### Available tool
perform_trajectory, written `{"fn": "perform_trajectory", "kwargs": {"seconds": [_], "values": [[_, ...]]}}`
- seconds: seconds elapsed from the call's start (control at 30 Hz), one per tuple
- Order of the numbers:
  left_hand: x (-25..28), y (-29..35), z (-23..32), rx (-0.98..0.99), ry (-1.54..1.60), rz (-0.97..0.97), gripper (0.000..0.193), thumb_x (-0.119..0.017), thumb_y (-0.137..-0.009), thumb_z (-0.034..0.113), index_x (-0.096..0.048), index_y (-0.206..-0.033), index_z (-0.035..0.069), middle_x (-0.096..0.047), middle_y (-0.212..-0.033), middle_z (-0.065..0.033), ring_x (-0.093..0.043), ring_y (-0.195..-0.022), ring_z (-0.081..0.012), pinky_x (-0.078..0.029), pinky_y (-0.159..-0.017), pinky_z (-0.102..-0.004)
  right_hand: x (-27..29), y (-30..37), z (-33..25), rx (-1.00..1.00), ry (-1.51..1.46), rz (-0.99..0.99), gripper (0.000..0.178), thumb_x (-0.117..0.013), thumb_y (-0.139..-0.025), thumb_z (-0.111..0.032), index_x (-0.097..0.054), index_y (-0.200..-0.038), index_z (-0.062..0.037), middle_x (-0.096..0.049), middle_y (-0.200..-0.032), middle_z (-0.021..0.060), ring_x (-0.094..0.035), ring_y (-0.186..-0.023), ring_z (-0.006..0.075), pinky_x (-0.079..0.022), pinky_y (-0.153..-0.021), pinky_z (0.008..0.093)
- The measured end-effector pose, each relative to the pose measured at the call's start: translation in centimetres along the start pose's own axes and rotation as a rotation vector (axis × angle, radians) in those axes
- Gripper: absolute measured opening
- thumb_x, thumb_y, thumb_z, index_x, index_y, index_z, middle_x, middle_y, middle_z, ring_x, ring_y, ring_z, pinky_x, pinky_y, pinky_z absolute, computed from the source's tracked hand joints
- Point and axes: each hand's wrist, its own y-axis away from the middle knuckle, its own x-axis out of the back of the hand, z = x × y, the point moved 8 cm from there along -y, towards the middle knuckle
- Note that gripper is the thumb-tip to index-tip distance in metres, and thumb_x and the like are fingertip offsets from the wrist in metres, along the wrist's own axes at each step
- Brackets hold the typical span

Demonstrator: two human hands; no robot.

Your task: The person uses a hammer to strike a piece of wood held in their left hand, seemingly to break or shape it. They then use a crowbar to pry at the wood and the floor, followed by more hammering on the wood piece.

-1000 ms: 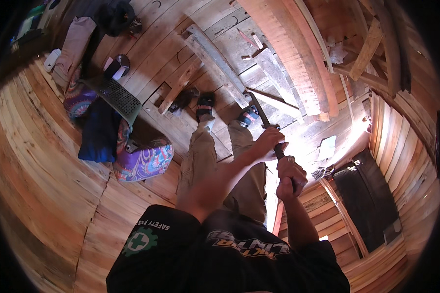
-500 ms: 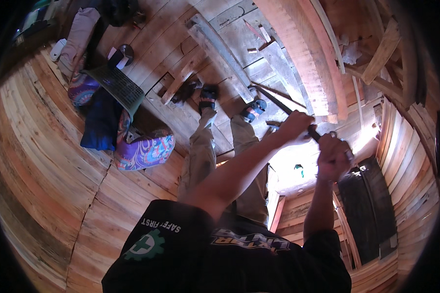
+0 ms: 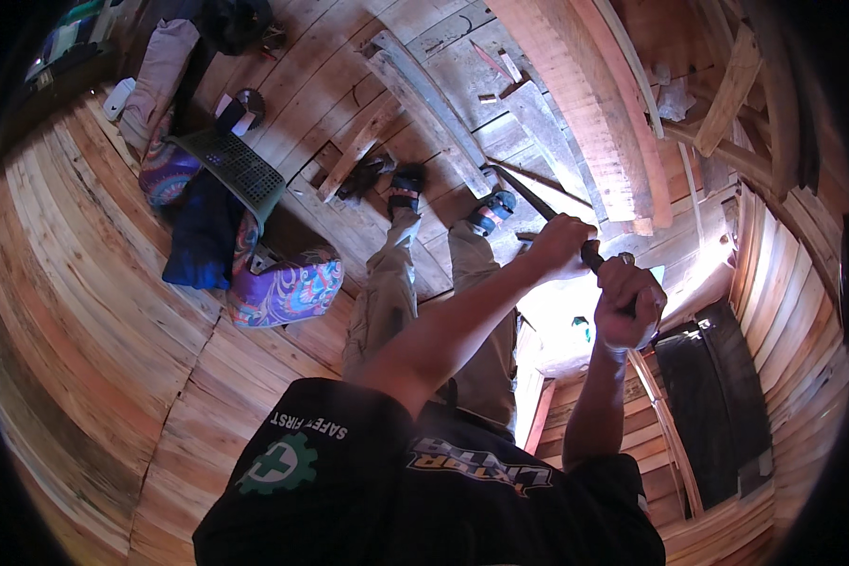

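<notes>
A long dark bar point(image 3: 530, 194), crowbar-like, slants from the floor up to my two hands. My left hand point(image 3: 560, 247) is wrapped round it partway along. Just above, toward the bar's upper end, my right hand point(image 3: 629, 304) grips it with curled fingers. The bar's lower tip is beside the end of a long timber beam point(image 3: 424, 108) on the floor, close to my sandalled right foot point(image 3: 493, 211). Whether the tip touches the beam or the floorboards I cannot tell.
Thick curved planks point(image 3: 585, 113) stand at the upper right. At left are a green plastic crate point(image 3: 231, 168), a patterned purple cloth point(image 3: 288, 291) and a round saw blade point(image 3: 250, 107). A short wood block point(image 3: 358, 146) lies near my left foot. Bright light floods the floor on the right.
Both hands have shifted a little to the left with the bar, the right one more. The bar's lower tip stays at the beam's end.
</notes>
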Motion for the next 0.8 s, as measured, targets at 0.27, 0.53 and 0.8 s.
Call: {"fn": "perform_trajectory", "kwargs": {"seconds": [0.27, 0.53, 0.8], "values": [[-2.5, -8.4, -1.0, 0.121, -0.07, 0.024, 0.018, -0.065, -0.07, 0.023, -0.066, -0.073, 0.006, -0.063, -0.07, -0.0172, -0.064, -0.071, -0.0333, -0.051, -0.065, -0.0425, 8.9, -8.7, 2.8, 0.08, 0.711, 0.119, 0.02, -0.053, -0.087, -0.01, -0.049, -0.069, -0.0021, -0.045, -0.053, 0.0056, -0.046, -0.049, 0.0154, -0.041, -0.055, 0.0289], [0.9, 1.3, 2.3, -0.199, 0.188, 0.332, 0.024, -0.071, -0.075, 0.022, -0.055, -0.073, 0.004, -0.053, -0.072, -0.0125, -0.055, -0.073, -0.0309, -0.044, -0.064, -0.0392, 1.6, 1.7, 0.2, 0.078, 0.116, 0.012, 0.03, -0.042, -0.084, -0.019, -0.039, -0.059, -0.0046, -0.038, -0.053, 0.0076, -0.035, -0.052, 0.0186, -0.033, -0.055, 0.0358], [4.0, 12.0, 1.5, -0.286, 0.15, 0.038, 0.02, -0.069, -0.072, 0.011, -0.05, -0.068, 0.006, -0.05, -0.067, -0.01, -0.052, -0.068, -0.0318, -0.044, -0.07, -0.0401, -5.8, 15.5, 1.2, 0.043, 0.39, -0.099, 0.009, -0.057, -0.074, -0.009, -0.061, -0.073, -0.0017, -0.061, -0.073, 0.011, -0.063, -0.072, 0.0275, -0.05, -0.071, 0.0403]]}}
